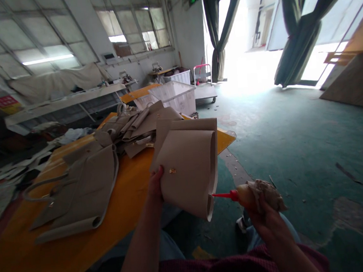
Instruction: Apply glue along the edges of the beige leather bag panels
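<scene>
A folded taupe bag panel [186, 156] with a small gold clasp [172, 170] is held up and tilted in my left hand [155, 186], thumb on its near face. My right hand [265, 217] is wrapped around a glue bottle [244, 194] with a long red nozzle and a crumpled cloth [269, 192] about its back end. The nozzle tip touches or nearly touches the panel's lower right edge; which one I cannot tell. To the left, a taupe bag piece [87, 185] with handles lies on the orange table [132, 190].
More taupe bag pieces [136, 125] are piled at the table's far end. Behind them stand white plastic crates [178, 96] and a flatbed trolley [205, 92]. Green floor [282, 136] stretches to the right, towards a bright curtained doorway. A long workbench [65, 101] runs along the wall.
</scene>
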A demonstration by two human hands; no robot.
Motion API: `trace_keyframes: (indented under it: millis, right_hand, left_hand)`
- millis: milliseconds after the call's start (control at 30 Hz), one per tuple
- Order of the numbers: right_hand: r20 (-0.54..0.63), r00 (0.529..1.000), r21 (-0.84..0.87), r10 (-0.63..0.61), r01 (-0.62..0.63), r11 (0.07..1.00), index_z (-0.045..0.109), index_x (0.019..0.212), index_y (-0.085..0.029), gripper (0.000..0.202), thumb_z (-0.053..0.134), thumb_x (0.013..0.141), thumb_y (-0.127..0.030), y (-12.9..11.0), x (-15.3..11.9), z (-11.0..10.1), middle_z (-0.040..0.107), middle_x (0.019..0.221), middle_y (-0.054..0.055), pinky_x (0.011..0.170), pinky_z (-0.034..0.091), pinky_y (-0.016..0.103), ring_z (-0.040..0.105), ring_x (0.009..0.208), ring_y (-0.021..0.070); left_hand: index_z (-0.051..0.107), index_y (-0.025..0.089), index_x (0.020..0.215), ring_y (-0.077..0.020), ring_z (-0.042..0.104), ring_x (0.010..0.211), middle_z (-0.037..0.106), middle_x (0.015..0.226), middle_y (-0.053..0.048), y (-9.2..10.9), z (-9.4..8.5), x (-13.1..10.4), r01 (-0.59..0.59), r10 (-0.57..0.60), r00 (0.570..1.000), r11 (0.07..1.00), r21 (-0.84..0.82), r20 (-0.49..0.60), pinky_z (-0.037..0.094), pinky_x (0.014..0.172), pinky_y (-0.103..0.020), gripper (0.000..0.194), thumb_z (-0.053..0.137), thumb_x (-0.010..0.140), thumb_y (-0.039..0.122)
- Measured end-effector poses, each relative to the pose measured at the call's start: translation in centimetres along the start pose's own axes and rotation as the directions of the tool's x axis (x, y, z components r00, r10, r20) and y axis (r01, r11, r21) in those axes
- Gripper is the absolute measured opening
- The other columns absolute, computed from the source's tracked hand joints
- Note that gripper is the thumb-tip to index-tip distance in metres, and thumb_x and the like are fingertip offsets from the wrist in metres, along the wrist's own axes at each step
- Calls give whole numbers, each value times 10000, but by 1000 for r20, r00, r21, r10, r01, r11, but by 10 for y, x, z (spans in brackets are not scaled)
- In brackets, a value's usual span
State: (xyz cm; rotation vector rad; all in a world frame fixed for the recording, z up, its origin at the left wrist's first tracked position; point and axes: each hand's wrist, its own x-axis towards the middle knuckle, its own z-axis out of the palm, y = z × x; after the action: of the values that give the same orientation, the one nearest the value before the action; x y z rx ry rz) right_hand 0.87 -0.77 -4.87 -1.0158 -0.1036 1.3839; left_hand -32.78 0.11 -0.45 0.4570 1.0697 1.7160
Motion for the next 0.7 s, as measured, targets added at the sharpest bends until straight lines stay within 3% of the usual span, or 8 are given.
trace_keyframes:
  millis: [100,200,367,500,567,700]
  right_hand:
    - [-21,994,41,105,-104,994,776,1008,-289,380,957,676,-251,-8,-8,5,772,1191,0,784,664,250,687,1235,262]
    - [-23,995,35,98,-97,995,783,998,-285,303,925,731,-278,-13,-13,10,769,1202,8,807,660,247,663,1278,257]
    - [90,995,-41,-40,44,998,774,1027,-322,514,1007,570,-296,-10,-12,8,752,1232,-32,831,646,233,627,1325,257]
    - [90,992,-64,-88,94,994,758,1057,-327,643,1037,477,-325,-7,-11,4,730,1261,-32,831,631,232,591,1349,252]
    - [117,982,-126,-146,161,979,753,1060,-316,597,1018,530,-388,-6,-8,2,722,1265,-11,882,630,291,601,1322,262]
    - [233,916,-265,-327,383,885,751,983,-274,470,954,607,-470,-6,3,-12,712,1236,58,1078,542,550,584,1306,351]
  left_hand:
    - [732,148,1140,-274,770,859,805,1016,-106,-2,-2,2,1,-1,1000,1000,-9,-2,634,814,-406,619,975,658,450]
    - [726,158,1165,-272,770,851,805,1022,-113,-3,-3,3,-2,2,1000,1000,-24,1,634,806,-401,636,977,654,443]
    - [714,167,1204,-282,773,893,803,1050,-117,-4,-3,4,8,-7,1000,998,-57,8,629,825,-402,639,964,669,411]
    - [720,200,1174,-247,769,824,811,1006,-79,-5,-3,5,-8,10,999,998,-69,31,642,793,-378,576,957,688,396]
    - [722,193,1159,-247,773,814,813,986,-79,-6,-5,6,-11,14,999,997,-72,41,649,779,-373,558,952,697,406]
    - [715,190,1137,-249,779,781,816,939,-68,-8,-7,9,9,-6,999,998,-66,37,660,745,-371,534,947,706,404]
